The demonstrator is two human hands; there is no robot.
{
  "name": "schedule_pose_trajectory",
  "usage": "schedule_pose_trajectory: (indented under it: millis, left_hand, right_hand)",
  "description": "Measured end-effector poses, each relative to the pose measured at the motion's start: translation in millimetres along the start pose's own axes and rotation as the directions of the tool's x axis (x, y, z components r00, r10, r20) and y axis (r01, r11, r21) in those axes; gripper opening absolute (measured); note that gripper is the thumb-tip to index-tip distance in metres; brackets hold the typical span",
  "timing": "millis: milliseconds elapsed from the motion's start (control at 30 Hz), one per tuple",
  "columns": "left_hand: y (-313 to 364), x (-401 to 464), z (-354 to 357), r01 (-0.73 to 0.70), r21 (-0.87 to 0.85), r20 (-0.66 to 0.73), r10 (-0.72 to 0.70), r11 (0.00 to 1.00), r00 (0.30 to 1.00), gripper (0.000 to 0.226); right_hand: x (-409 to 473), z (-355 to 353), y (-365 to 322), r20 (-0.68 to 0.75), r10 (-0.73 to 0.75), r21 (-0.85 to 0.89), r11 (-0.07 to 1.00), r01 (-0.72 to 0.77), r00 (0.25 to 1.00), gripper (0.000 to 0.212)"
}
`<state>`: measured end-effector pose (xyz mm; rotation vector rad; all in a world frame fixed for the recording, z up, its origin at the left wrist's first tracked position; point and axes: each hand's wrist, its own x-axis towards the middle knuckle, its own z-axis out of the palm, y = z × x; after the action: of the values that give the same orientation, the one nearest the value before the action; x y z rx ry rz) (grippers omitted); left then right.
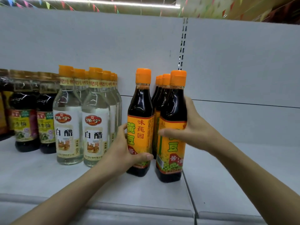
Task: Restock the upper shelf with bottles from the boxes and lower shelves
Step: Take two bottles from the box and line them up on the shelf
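At centre frame the left hand (125,148) wraps the lower body of a dark soy-sauce bottle with an orange cap and orange-yellow label (140,122), while the right hand (191,129) grips its twin (172,127) just right of it. Both bottles stand upright on the white metal upper shelf (48,176), label outward, probably being lined up ahead of the matching row (159,95) behind; clear vinegar bottles (81,120) stand to the left

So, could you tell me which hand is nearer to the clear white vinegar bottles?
Left. The left hand grips a dark soy sauce bottle right beside the white vinegar bottles; the right hand holds another soy sauce bottle farther right.
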<state>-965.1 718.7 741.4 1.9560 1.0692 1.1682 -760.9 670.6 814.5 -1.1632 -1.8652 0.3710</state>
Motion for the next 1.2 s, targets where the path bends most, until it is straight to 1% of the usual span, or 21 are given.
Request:
schedule_pose_trajectory:
  millis: [67, 133, 200, 267, 300, 400, 467, 567, 633, 700, 1067, 1200]
  left_hand:
    - [-2.9, -0.9, 0.7, 0.028, 0.057, -0.047, -0.025, 0.998, 0.999, 0.116]
    - [-4.2, -1.9, 2.0, 0.05, 0.11, -0.096, -0.039, 0.993, 0.995, 0.119]
    - [-3.1, -1.4, 1.8, 0.057, 0.138, -0.102, -0.043, 0.989, 0.994, 0.12]
    - [-3.4, 1.1, -0.4, 0.059, 0.169, -0.069, -0.048, 0.984, 0.996, 0.119]
    - [-4.2, 2.4, -1.6, 0.054, 0.183, -0.044, -0.047, 0.982, 0.998, 0.114]
    - [-3.3, 2.5, -2.9, 0.073, 0.178, 0.027, -0.08, 0.981, 0.996, 0.08]
    - [-3.0, 3.7, -3.2, 0.079, 0.178, 0.028, -0.085, 0.981, 0.996, 0.073]
    - [-7.0, 10.6, -6.1, 0.091, 0.186, 0.051, -0.102, 0.978, 0.993, 0.079]
    - [-11.9, 17.1, -7.2, 0.091, 0.197, 0.076, -0.108, 0.976, 0.991, 0.097]
    - [-18.2, 22.4, -6.4, 0.098, 0.202, 0.075, -0.116, 0.974, 0.99, 0.106]
    - [-27.1, 27.8, 1.6, 0.098, 0.209, 0.028, -0.106, 0.973, 0.994, 0.115]
    - [-29.9, 25.6, 4.6, 0.1, 0.21, 0.005, -0.104, 0.973, 0.995, 0.12]
  right_hand:
    - [-13.5, 5.4, 12.5, 0.006, -0.011, -0.001, 1.0, 0.011, 1.0, 0.105]
    - [-23.6, 12.5, 22.5, -0.015, -0.005, -0.014, 1.0, 0.005, 1.0, 0.113]
    - [-27.6, 19.5, 26.9, -0.069, -0.008, -0.05, 0.999, 0.005, 0.998, 0.113]
    - [-26.7, 25.4, 29.5, -0.137, -0.028, -0.104, 0.994, 0.014, 0.99, 0.112]
    - [-25.6, 28.3, 30.7, -0.162, -0.038, -0.128, 0.992, 0.017, 0.986, 0.113]
    - [-22.0, 35.3, 32.9, -0.216, -0.036, -0.19, 0.982, -0.006, 0.976, 0.119]
    - [-18.6, 38.6, 34.2, -0.241, -0.023, -0.224, 0.974, -0.033, 0.97, 0.12]
    - [-12.5, 41.9, 36.7, -0.256, 0.006, -0.26, 0.963, -0.075, 0.967, 0.121]
    - [-9.1, 43.6, 38.8, -0.264, 0.02, -0.27, 0.958, -0.094, 0.964, 0.121]
    - [-8.0, 44.5, 39.8, -0.272, 0.024, -0.265, 0.959, -0.099, 0.962, 0.121]
    - [-9.1, 49.2, 45.6, -0.307, 0.009, -0.233, 0.969, -0.084, 0.952, 0.113]
    - [-11.4, 52.6, 47.3, -0.327, 0.036, -0.211, 0.971, -0.11, 0.944, 0.113]
